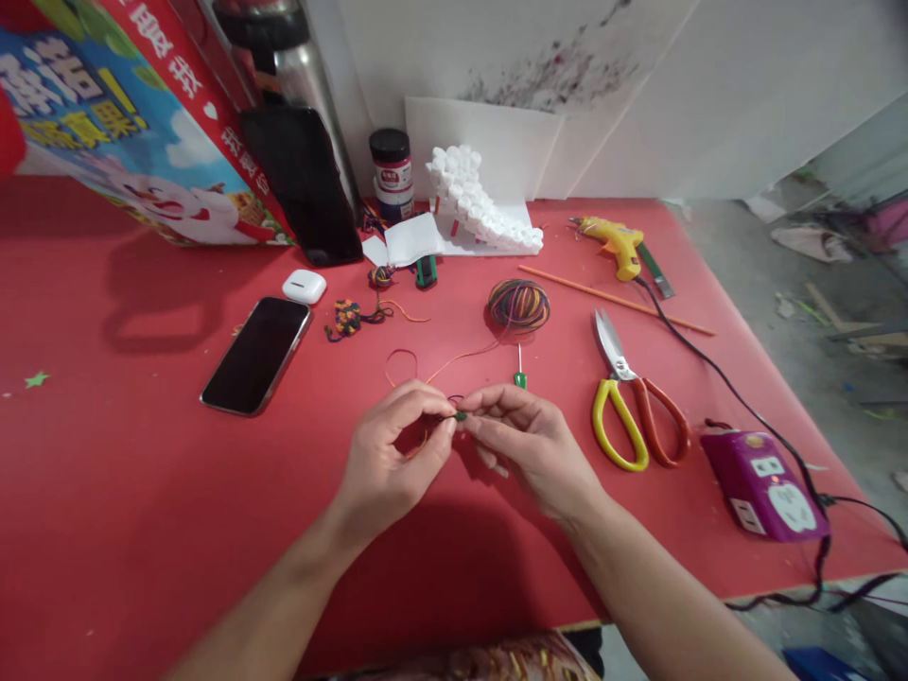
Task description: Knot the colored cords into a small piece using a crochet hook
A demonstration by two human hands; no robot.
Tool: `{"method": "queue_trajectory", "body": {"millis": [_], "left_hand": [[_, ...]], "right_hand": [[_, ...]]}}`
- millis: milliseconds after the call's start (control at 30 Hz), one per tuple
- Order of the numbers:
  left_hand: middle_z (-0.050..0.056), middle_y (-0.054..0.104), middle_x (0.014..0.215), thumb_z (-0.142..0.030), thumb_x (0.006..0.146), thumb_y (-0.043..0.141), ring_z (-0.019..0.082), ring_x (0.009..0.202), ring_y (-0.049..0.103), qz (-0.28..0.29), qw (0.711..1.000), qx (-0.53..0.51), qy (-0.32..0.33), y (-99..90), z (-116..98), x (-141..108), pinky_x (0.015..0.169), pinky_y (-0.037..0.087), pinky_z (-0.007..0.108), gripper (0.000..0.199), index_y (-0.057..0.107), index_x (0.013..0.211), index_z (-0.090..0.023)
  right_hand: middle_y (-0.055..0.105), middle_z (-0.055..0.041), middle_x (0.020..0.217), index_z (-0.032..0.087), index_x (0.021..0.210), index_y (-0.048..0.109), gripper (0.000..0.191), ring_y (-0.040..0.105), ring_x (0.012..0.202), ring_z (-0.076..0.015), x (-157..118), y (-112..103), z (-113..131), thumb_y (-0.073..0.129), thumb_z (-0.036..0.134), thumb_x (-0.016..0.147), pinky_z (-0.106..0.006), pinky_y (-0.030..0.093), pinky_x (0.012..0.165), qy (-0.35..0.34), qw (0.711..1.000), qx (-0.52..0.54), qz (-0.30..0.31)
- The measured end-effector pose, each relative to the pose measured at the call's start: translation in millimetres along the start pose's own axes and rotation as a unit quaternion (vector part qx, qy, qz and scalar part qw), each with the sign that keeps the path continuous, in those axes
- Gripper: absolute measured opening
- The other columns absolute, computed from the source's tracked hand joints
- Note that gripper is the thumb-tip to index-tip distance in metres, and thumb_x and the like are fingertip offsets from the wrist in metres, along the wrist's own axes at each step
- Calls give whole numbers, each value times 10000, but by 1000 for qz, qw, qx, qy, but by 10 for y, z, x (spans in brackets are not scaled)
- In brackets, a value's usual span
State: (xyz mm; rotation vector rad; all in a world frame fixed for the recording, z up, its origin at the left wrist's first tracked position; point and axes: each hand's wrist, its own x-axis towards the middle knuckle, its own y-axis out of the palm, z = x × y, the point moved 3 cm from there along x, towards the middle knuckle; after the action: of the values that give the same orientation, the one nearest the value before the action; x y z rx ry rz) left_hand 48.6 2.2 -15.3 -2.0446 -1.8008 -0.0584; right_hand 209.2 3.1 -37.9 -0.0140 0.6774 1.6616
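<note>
Between my hands is a small dark green piece of yarn work (461,416); its exact form is too small to tell. My left hand (397,443) pinches its left side between thumb and forefinger. From the other side, the fingertips of my right hand (532,440) close on it. A loose strand (464,356) runs from my left fingers to a multicoloured ball of yarn (518,305). Just beyond my right fingers lies a thin metal tool with a green handle (520,380); its tip is too fine to make out.
Scissors (624,402), a purple power socket (766,487), a yellow glue gun (616,244) and an orange stick (617,300) lie to the right. Leftward are a phone (256,356), a white earbud case (305,286) and a small knitted piece (347,318). A white model (482,203) stands behind.
</note>
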Motion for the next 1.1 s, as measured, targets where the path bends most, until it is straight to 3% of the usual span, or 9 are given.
{"method": "queue_trajectory", "body": {"millis": [433, 700, 833, 967, 1100], "left_hand": [[18, 682, 860, -79, 922, 624, 130, 807, 667, 2, 1000, -19, -20, -6, 39, -9, 754, 545, 236, 129, 656, 883, -197], [21, 687, 846, -92, 913, 638, 128, 793, 667, 7, 1000, 4, -20, 3, 3, -4, 739, 542, 234, 115, 674, 864, -190], [30, 721, 868, -164, 898, 702, 133, 790, 685, -1, 990, -81, -116, 23, 85, -40, 704, 561, 226, 36, 718, 910, -193], [38, 745, 922, -222, 847, 797, 143, 815, 705, -7, 951, -204, -233, 45, 187, -77, 669, 593, 215, 199, 761, 1042, -205], [20, 727, 935, -186, 809, 838, 123, 812, 693, -12, 926, -285, -247, 46, 216, -61, 654, 591, 189, 314, 785, 1114, -237]], "right_hand": [[653, 23, 577, 156, 863, 754, 239, 498, 403, -65, -6, 2, -5, 887, 310, 737, -180, 346, 384, 8, 1000, 9, 3], [611, 48, 554, 154, 831, 733, 239, 515, 428, -69, -8, 21, 22, 884, 307, 727, -187, 408, 410, -9, 999, -29, -8], [590, 52, 504, 160, 800, 721, 240, 476, 397, -63, 6, -8, -2, 886, 324, 740, -184, 381, 402, -8, 999, -24, -21], [613, 42, 543, 165, 777, 707, 296, 411, 384, -46, 47, -34, -43, 922, 354, 703, -180, 312, 379, 39, 996, 80, -18], [662, 20, 642, 139, 762, 715, 347, 380, 411, -16, 75, -20, -78, 975, 335, 643, -155, 253, 380, 93, 985, 146, 4]]}}
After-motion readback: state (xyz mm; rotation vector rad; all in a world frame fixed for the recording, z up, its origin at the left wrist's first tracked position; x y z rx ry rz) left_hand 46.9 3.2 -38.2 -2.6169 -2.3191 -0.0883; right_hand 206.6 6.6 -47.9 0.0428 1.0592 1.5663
